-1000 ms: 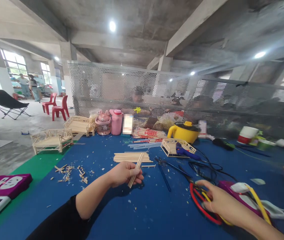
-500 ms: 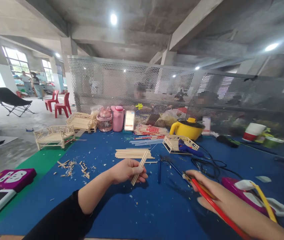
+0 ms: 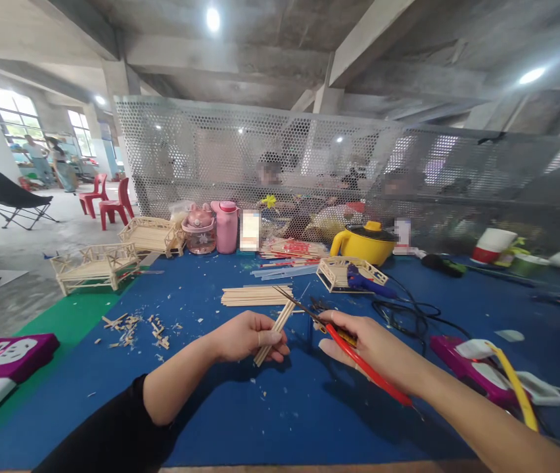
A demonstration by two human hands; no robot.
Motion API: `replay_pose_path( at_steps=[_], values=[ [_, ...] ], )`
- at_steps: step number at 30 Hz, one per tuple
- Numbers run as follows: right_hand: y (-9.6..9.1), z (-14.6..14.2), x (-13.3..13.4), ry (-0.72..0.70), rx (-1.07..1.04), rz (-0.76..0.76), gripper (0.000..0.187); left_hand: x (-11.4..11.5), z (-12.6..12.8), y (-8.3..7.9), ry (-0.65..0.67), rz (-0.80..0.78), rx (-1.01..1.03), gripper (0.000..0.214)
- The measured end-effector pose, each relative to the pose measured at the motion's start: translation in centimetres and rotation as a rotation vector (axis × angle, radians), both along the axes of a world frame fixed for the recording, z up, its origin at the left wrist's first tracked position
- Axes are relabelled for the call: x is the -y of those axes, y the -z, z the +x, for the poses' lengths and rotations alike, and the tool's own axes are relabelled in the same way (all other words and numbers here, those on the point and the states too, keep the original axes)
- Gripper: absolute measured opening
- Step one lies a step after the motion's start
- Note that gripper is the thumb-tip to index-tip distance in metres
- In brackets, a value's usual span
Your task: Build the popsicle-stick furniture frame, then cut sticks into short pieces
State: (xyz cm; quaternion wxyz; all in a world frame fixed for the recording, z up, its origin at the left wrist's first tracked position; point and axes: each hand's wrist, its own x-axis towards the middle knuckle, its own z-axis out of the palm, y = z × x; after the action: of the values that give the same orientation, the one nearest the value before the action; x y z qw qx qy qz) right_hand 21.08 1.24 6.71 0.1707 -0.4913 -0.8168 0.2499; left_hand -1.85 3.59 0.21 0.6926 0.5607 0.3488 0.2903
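Note:
My left hand [image 3: 248,336] is closed round a couple of thin wooden sticks [image 3: 276,331] that slant up to the right. My right hand [image 3: 376,347] grips red-handled scissors [image 3: 353,353], whose dark blades [image 3: 297,305] reach toward the upper ends of those sticks. Both hands hover over the blue table mat [image 3: 270,414]. A flat pile of loose sticks [image 3: 256,295] lies just beyond my left hand.
Small wooden model benches [image 3: 93,266] stand at the far left, wood offcuts [image 3: 132,327] nearby. A yellow pot [image 3: 366,243], pink bottles [image 3: 225,226], a blue glue gun [image 3: 366,284] with black cables, and purple power strips [image 3: 6,348] surround the work area. A perforated metal screen [image 3: 309,171] closes the back.
My right hand has carried the red scissors leftward from the table's right side up to the sticks. My left hand has stayed almost in place with its sticks.

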Motion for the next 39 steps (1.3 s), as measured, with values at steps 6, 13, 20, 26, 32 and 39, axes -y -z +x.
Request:
replay_pose_path(
  at_steps=[6, 13, 20, 26, 32, 39],
  values=[
    [0.3, 0.7, -0.2, -0.006, 0.016, -0.021, 0.045, 0.2, 0.2, -0.1, -0.007, 0.008, -0.007, 0.048],
    [0.8, 0.6, -0.3, -0.037, -0.024, -0.032, 0.042, 0.4, 0.2, -0.4, 0.022, 0.008, -0.023, 0.047],
    [2.2, 0.4, -1.3, 0.135, -0.018, 0.078, 0.042, 0.3, 0.0, -0.4, 0.038, 0.070, -0.057, 0.047],
    [2.1, 0.0, -0.3, 0.120, 0.144, 0.118, 0.031, 0.1, -0.1, -0.3, 0.045, 0.110, -0.091, 0.046],
    [1.3, -0.6, 0.5, 0.122, 0.099, 0.310, 0.035, 0.5, 0.0, -0.5, 0.078, 0.093, -0.035, 0.044],
    [1.3, -0.2, 0.4, 0.056, 0.136, 0.384, 0.036, 0.6, 0.0, -0.5, 0.075, 0.208, -0.072, 0.043]
  ],
)
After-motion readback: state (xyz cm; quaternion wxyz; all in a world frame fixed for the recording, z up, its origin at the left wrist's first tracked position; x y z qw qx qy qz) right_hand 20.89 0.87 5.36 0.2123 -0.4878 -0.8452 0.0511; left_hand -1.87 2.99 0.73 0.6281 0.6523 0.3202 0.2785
